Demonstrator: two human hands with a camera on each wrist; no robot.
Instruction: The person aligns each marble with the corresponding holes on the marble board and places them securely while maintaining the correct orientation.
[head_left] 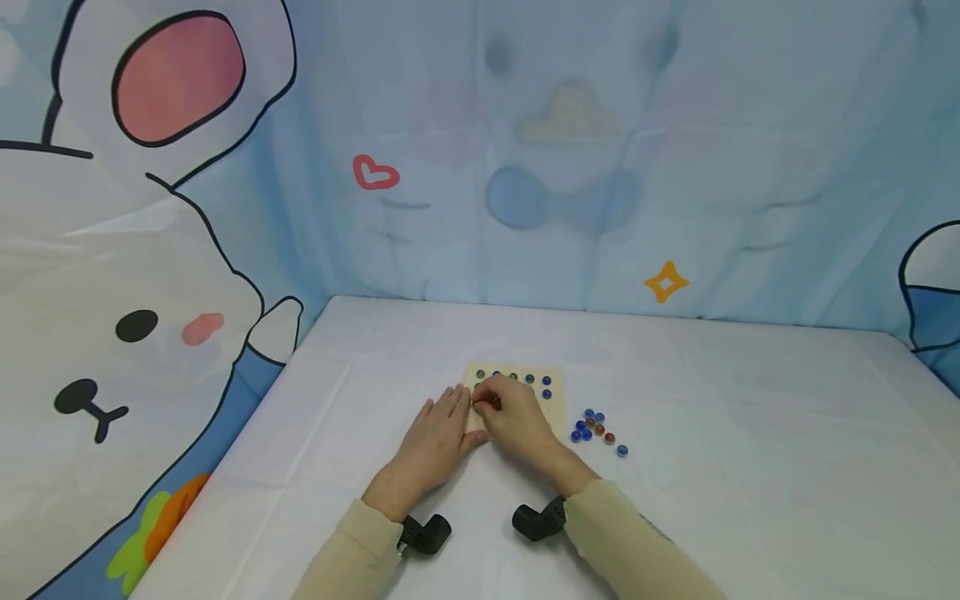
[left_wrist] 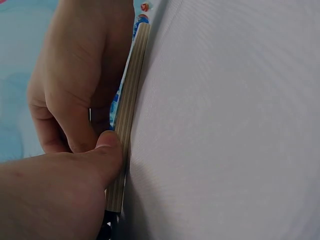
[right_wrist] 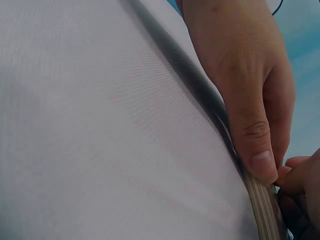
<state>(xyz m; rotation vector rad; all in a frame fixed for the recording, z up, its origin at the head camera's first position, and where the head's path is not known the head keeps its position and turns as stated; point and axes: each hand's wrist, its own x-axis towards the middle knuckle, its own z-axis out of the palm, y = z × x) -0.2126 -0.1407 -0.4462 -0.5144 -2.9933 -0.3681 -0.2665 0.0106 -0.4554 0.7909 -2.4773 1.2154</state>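
Note:
A thin pale board [head_left: 556, 417] lies on the table with rows of green and blue glass marbles [head_left: 529, 378] set along its far and right side. My left hand [head_left: 435, 446] rests against the board's left side, fingers straight, its thumb on the near edge. In the left wrist view that thumb [left_wrist: 107, 145] presses the board's layered edge [left_wrist: 131, 90]. Over the board's left part, my right hand [head_left: 517, 417] has curled fingers, thumb and index tips together in a pinch. What they hold seems to be a marble, mostly hidden by the fingers.
Right of the board lies a loose group of blue and reddish-brown marbles [head_left: 588, 427], one blue marble [head_left: 622, 451] a little apart. White cloth covers the table [head_left: 750, 433]. A printed curtain [head_left: 750, 167] hangs behind. Black wrist devices [head_left: 540, 521] sit under both sleeves.

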